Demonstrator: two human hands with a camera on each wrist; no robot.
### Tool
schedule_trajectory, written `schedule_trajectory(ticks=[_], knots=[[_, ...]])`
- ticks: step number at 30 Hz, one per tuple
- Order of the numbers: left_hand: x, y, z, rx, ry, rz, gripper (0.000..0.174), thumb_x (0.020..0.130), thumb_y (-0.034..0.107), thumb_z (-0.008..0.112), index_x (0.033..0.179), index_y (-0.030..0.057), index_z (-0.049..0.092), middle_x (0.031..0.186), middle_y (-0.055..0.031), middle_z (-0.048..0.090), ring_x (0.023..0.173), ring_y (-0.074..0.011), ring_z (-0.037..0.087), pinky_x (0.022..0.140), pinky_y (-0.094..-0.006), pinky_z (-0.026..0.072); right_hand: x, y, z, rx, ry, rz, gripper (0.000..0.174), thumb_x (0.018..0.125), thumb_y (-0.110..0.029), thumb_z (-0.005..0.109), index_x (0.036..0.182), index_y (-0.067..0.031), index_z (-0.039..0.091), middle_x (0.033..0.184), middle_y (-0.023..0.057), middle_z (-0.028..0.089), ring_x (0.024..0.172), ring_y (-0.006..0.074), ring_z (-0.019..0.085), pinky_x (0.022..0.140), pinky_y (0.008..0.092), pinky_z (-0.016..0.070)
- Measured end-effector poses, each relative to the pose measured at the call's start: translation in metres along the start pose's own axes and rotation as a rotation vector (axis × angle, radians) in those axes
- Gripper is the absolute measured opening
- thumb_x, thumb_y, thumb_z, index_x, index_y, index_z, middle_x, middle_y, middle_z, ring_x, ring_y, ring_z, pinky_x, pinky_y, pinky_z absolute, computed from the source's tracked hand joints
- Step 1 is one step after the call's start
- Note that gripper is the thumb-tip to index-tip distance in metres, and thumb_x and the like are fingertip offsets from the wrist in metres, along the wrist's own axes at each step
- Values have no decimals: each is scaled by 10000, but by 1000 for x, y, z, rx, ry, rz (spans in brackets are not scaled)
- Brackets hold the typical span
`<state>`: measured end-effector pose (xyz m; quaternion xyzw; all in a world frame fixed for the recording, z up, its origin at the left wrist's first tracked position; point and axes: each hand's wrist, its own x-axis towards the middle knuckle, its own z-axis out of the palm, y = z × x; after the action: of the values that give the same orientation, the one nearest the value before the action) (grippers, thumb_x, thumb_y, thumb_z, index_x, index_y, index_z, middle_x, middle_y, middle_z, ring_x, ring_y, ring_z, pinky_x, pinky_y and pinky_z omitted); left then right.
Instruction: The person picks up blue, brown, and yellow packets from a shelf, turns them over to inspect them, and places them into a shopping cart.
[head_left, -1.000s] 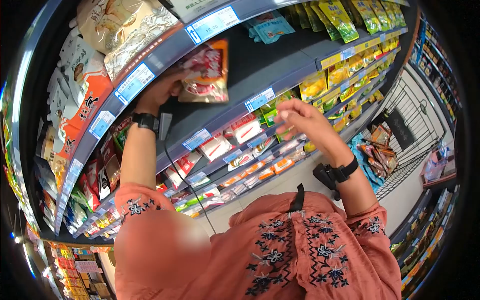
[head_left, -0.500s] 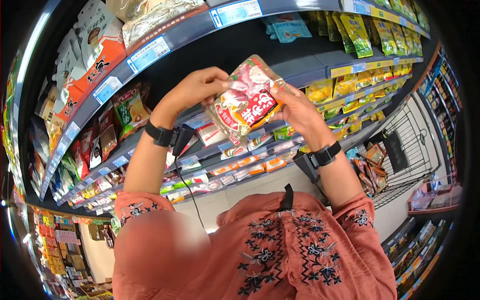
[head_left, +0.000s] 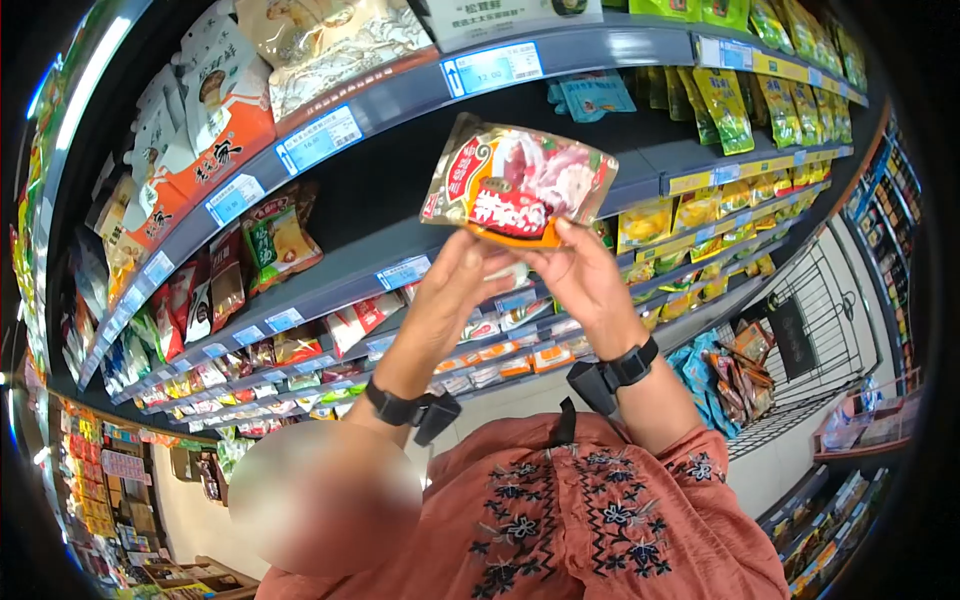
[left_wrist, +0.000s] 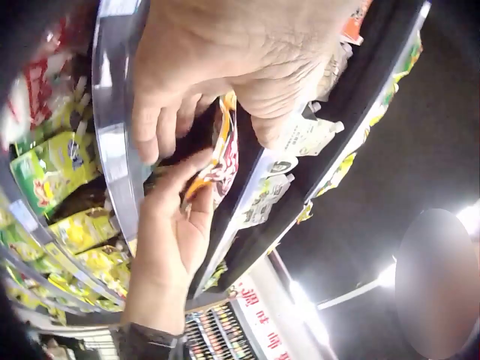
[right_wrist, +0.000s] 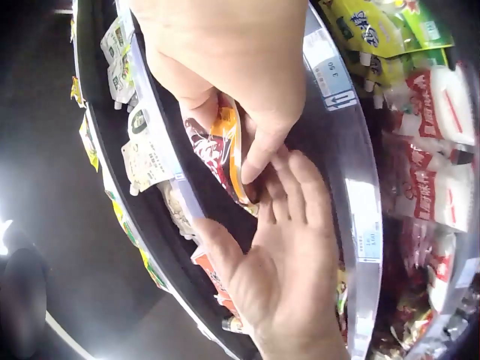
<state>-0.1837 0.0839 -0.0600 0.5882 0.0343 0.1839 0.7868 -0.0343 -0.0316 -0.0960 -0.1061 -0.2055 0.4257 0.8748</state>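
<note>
A food pouch (head_left: 520,185), printed in red and orange with a picture of meat on its front, is held up before the shelf. My right hand (head_left: 590,280) pinches its lower edge, thumb on the printed face and fingers behind. Beneath the pouch's lower left part is my left hand (head_left: 450,300), its fingers stretched toward the edge. In the right wrist view the left palm (right_wrist: 289,277) faces up with fingers extended close beside the pouch (right_wrist: 217,150). The left wrist view shows the pouch (left_wrist: 223,154) nearly edge-on between the two hands.
Price tags (head_left: 318,140) line the curved shelf edge. A green packet (head_left: 280,240) lies on the shelf at left, and light blue packets (head_left: 595,97) lie at the back. A wire shopping cart (head_left: 815,330) with several packets (head_left: 735,370) stands at right.
My left hand brought the pouch out from the shelf to my right hand. Since then the pouch has turned, and the left hand has released its corner and dropped below it.
</note>
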Motion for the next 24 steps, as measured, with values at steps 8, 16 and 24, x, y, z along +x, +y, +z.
schedule_trajectory(ticks=[8,16,24], knots=[[16,-5,-15,-231,222,75,434,980,160,555,1384,48,442,1343,-103,563,1228,-216,559,1060,-439,434,-13,32,-11,-272,-23,196,345,975,-69,552,1305,5,485,1263,157,605,1147,278,626,965,440,542],[38,47,-50,-23,138,12,402,974,82,533,1356,-7,444,1291,-151,594,1177,-248,610,1025,-422,498,-25,15,-24,-627,-41,372,367,954,-156,553,1275,20,523,1208,165,617,1082,250,648,922,376,545],[145,82,-193,6,277,-75,377,959,71,523,1329,1,494,1279,-155,608,1170,-301,596,1050,-435,456,-39,3,-41,-639,29,411,323,979,-157,511,1257,6,521,1132,170,640,929,214,679,780,331,583]])
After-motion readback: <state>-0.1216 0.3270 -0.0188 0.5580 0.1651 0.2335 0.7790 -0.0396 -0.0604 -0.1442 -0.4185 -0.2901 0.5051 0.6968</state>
